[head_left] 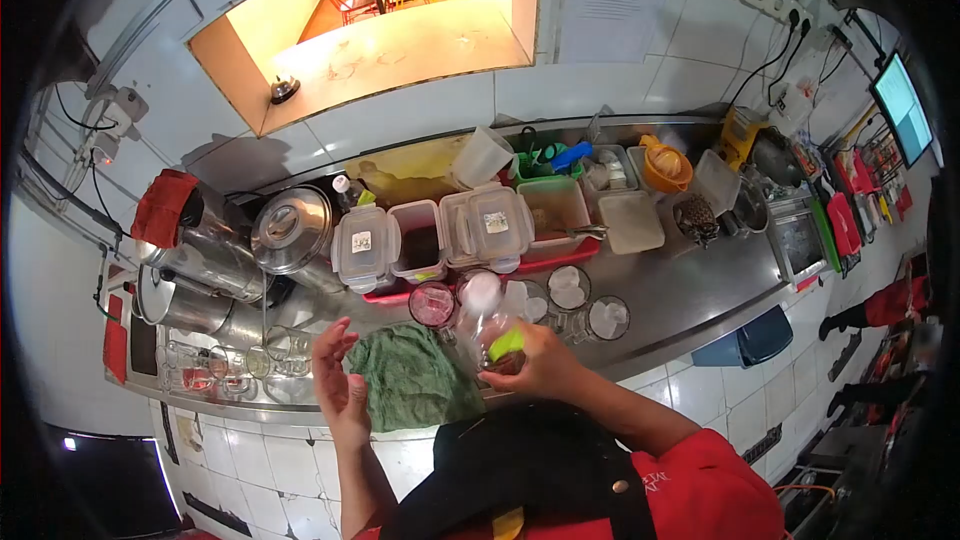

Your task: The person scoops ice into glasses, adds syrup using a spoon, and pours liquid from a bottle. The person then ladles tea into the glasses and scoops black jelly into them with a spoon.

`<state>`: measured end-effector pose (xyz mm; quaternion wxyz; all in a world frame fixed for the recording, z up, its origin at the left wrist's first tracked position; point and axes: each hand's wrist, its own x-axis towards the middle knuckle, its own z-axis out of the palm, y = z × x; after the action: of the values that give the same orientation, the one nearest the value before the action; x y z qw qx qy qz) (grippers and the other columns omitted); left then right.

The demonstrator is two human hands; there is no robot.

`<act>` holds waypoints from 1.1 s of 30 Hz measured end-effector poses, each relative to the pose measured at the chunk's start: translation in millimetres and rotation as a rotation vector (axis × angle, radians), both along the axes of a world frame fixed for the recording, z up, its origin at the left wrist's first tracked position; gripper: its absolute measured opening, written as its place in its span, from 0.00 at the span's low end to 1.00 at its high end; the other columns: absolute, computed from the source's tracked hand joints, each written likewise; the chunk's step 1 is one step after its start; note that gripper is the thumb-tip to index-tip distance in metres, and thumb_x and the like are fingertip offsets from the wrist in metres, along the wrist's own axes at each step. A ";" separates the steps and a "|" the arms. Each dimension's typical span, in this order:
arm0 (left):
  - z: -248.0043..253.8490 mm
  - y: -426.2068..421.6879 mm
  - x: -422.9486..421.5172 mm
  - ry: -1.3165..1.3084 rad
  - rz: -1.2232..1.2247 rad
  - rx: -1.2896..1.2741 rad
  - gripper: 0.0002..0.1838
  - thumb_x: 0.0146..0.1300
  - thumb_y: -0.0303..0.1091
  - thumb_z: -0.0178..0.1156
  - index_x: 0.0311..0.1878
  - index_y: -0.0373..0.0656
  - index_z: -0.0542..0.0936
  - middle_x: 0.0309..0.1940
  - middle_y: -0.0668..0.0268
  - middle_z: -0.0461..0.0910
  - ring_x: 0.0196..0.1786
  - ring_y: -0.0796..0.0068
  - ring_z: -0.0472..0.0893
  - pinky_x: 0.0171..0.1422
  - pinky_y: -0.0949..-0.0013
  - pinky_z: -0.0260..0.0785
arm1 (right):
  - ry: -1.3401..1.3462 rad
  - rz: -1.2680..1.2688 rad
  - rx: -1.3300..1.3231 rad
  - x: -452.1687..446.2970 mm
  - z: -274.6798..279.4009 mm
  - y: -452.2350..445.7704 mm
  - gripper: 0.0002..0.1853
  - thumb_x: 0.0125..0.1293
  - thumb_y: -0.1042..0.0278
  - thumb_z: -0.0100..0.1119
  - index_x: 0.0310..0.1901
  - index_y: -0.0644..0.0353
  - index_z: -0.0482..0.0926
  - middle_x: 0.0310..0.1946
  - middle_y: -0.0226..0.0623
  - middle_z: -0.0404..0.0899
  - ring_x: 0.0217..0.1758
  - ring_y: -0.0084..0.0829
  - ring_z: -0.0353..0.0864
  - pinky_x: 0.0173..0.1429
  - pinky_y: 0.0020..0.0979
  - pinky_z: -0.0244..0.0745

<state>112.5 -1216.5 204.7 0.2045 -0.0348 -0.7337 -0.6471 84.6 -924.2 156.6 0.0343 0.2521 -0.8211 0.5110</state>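
Clasping a clear white-topped bottle low, seemingly for control, the right hand flanks a crumpled green cloth; opposite, the left hand spreads empty.

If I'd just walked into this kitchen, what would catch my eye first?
Probably the brightly lit hatch in the tiled wall, at the top of the view. Next, the clear bottle with its bright green patch, held in the right hand near the middle. Left of it, the crumpled green cloth on the counter, beside the open left hand.
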 end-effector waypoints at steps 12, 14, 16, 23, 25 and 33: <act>-59.5 65.3 8.6 -0.184 -0.551 0.084 0.52 0.54 0.50 0.82 0.75 0.33 0.65 0.71 0.58 0.71 0.73 0.64 0.72 0.77 0.57 0.61 | -0.029 0.113 -0.107 3.5 9.3 -22.5 0.41 0.55 0.59 0.82 0.68 0.63 0.73 0.56 0.46 0.77 0.64 0.48 0.79 0.70 0.43 0.73; -66.5 77.8 11.1 -0.314 -0.481 0.219 0.52 0.53 0.44 0.83 0.76 0.35 0.64 0.71 0.58 0.72 0.72 0.63 0.73 0.76 0.57 0.64 | -0.053 0.221 -0.075 3.1 15.7 -20.0 0.42 0.56 0.59 0.82 0.70 0.63 0.70 0.58 0.47 0.75 0.68 0.48 0.75 0.74 0.44 0.68; -78.5 72.7 15.6 -0.527 -0.368 0.254 0.46 0.52 0.31 0.83 0.72 0.36 0.68 0.64 0.60 0.79 0.63 0.63 0.81 0.69 0.61 0.73 | 0.007 0.401 0.054 -4.4 17.1 -6.7 0.43 0.63 0.55 0.75 0.75 0.63 0.65 0.63 0.47 0.69 0.74 0.46 0.67 0.77 0.46 0.61; -90.6 60.5 18.4 -0.233 -0.335 -0.667 0.41 0.44 0.38 0.83 0.64 0.44 0.76 0.50 0.56 0.86 0.50 0.54 0.87 0.54 0.57 0.80 | -0.107 0.043 0.322 -7.4 62.2 -0.8 0.16 0.73 0.54 0.58 0.48 0.59 0.82 0.24 0.40 0.80 0.29 0.45 0.85 0.36 0.45 0.79; -95.1 60.5 25.5 -0.173 -0.296 -0.653 0.40 0.43 0.42 0.81 0.62 0.46 0.77 0.45 0.58 0.86 0.46 0.52 0.87 0.50 0.54 0.79 | 0.087 -0.016 0.397 3.5 51.5 -13.7 0.14 0.73 0.58 0.58 0.35 0.59 0.82 0.21 0.44 0.79 0.25 0.49 0.81 0.31 0.47 0.78; -51.2 15.6 -0.8 -0.450 -0.960 -0.204 0.34 0.47 0.39 0.83 0.58 0.42 0.80 0.39 0.62 0.88 0.39 0.73 0.87 0.46 0.66 0.78 | 0.406 0.268 0.379 -15.2 85.5 -30.9 0.07 0.66 0.70 0.57 0.30 0.60 0.79 0.18 0.38 0.74 0.17 0.39 0.77 0.21 0.42 0.71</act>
<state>111.7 -1200.9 153.5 -0.2807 -0.2464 -0.7201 -0.5847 69.4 -955.1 242.2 0.0823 0.4568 -0.8376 0.2882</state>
